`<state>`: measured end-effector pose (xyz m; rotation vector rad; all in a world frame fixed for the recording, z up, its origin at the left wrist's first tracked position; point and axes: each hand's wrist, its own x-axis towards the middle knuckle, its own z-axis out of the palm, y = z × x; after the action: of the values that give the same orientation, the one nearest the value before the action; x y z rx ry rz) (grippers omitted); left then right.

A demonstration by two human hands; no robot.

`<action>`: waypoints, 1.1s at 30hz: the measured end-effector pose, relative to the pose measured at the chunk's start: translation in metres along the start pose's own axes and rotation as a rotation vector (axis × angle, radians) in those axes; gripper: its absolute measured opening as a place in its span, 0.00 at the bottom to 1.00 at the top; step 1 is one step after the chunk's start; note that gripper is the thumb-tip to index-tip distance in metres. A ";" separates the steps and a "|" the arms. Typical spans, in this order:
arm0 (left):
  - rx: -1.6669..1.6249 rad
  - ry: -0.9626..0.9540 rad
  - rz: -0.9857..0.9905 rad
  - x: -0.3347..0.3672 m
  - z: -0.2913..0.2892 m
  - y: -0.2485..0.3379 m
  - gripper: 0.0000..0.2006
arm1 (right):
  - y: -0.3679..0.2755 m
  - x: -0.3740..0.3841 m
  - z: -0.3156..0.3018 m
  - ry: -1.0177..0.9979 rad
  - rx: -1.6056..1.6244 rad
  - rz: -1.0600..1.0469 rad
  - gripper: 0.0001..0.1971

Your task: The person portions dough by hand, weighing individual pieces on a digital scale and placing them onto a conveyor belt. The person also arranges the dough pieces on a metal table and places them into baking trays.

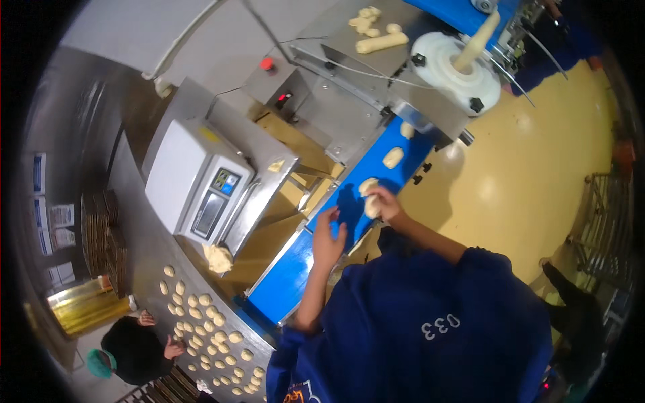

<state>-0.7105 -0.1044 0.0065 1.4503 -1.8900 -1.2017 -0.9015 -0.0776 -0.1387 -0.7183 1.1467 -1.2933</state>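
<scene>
Cream-coloured dough piece [372, 207] sits in the curled fingers of the right hand [384, 201], beside another dough lump [367, 185] on the blue conveyor belt [282, 289]; the left hand [328, 242], loosely open and empty, is over the belt. Beyond are a white scale [185, 178] and a steel surface [144, 258] scattered with dough balls [220, 320].

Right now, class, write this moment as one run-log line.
right hand: touching dough piece | left hand: open over blue belt | dough balls: spread on steel table

Head cam (L of pair), wide fisheye, faces dn, nr L hand [328, 243] & R hand [384, 203].
</scene>
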 end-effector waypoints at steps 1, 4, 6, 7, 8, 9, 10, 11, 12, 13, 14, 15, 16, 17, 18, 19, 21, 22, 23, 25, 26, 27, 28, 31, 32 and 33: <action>0.136 -0.007 0.056 0.015 0.023 0.002 0.22 | -0.030 -0.005 -0.014 0.020 0.329 0.213 0.11; 0.521 -0.047 0.239 0.056 0.079 0.014 0.25 | -0.095 0.023 -0.058 0.078 -0.152 0.027 0.12; 0.674 -0.075 0.351 0.072 0.098 -0.004 0.26 | -0.117 0.044 -0.073 -0.027 -0.721 -0.366 0.17; 0.699 -0.086 0.400 0.077 0.103 -0.029 0.26 | -0.125 0.054 -0.075 -0.086 -1.005 -0.562 0.19; 0.722 -0.099 0.450 0.081 0.104 -0.045 0.26 | -0.128 0.063 -0.076 -0.191 -1.172 -0.601 0.21; 0.657 -0.207 0.353 0.085 0.097 -0.051 0.24 | -0.126 0.072 -0.077 -0.301 -1.337 -0.630 0.22; 0.445 -0.217 0.251 0.086 0.087 -0.050 0.24 | -0.123 0.078 -0.080 -0.416 -1.499 -0.656 0.23; 0.234 -0.220 0.146 0.085 0.077 -0.049 0.25 | -0.104 0.085 -0.085 -0.439 -1.598 -0.692 0.23; 0.027 -0.208 0.030 0.081 0.061 -0.047 0.25 | -0.101 0.088 -0.082 -0.446 -1.573 -0.569 0.24; -0.090 -0.056 0.003 0.078 0.042 -0.028 0.25 | -0.097 0.091 -0.081 -0.443 -1.550 -0.440 0.24; -0.203 0.087 -0.015 0.075 0.017 0.002 0.25 | -0.096 0.092 -0.080 -0.427 -1.523 -0.310 0.25; -0.147 0.245 0.197 0.073 -0.020 0.020 0.29 | -0.096 0.088 -0.080 -0.319 -1.316 -0.267 0.23; 0.102 0.415 0.232 0.067 -0.065 0.035 0.30 | -0.094 0.078 -0.083 -0.217 -1.110 -0.222 0.21; 0.118 0.542 0.208 0.062 -0.111 0.055 0.31 | -0.090 0.066 -0.085 -0.124 -0.906 -0.175 0.19; 0.203 0.715 0.275 0.062 -0.154 0.083 0.32 | -0.082 0.054 -0.089 -0.054 -0.699 -0.105 0.20; 0.408 0.802 0.422 0.071 -0.193 0.097 0.36 | -0.074 0.041 -0.095 0.019 -0.491 -0.032 0.21; 0.640 0.907 0.212 0.068 -0.261 0.110 0.38 | -0.069 0.018 -0.094 0.067 -0.257 0.177 0.22; 0.834 0.897 0.190 0.075 -0.270 0.106 0.37 | -0.070 0.007 -0.095 0.085 -0.237 0.317 0.22; 1.032 0.881 0.160 0.086 -0.273 0.108 0.37 | -0.077 -0.003 -0.094 0.016 -0.244 0.338 0.22; 1.082 0.881 0.263 0.110 -0.253 0.106 0.36 | -0.094 -0.019 -0.097 -0.091 -0.255 0.385 0.21; 0.911 0.873 0.485 0.125 -0.229 0.101 0.34 | -0.097 -0.022 -0.099 -0.079 -0.224 0.405 0.21; 0.706 0.860 0.409 0.138 -0.189 0.089 0.31 | -0.100 -0.026 -0.101 -0.067 -0.195 0.428 0.21; 0.510 0.735 0.337 0.145 -0.129 0.083 0.27 | -0.102 -0.030 -0.103 -0.058 -0.169 0.454 0.21; 0.352 -0.012 0.105 0.158 0.041 0.094 0.29 | -0.114 -0.035 -0.111 0.058 -0.158 0.457 0.20; 0.248 -0.023 0.077 0.159 0.087 0.084 0.31 | -0.111 -0.037 -0.115 0.063 -0.147 0.398 0.22; 0.346 0.006 0.218 0.163 0.119 0.067 0.33 | -0.102 -0.040 -0.123 0.071 -0.139 0.338 0.23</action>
<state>-0.8929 -0.2105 -0.0194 1.3630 -2.2673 -0.7972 -1.0473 -0.0357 -0.0748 -0.5525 1.3613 -0.9675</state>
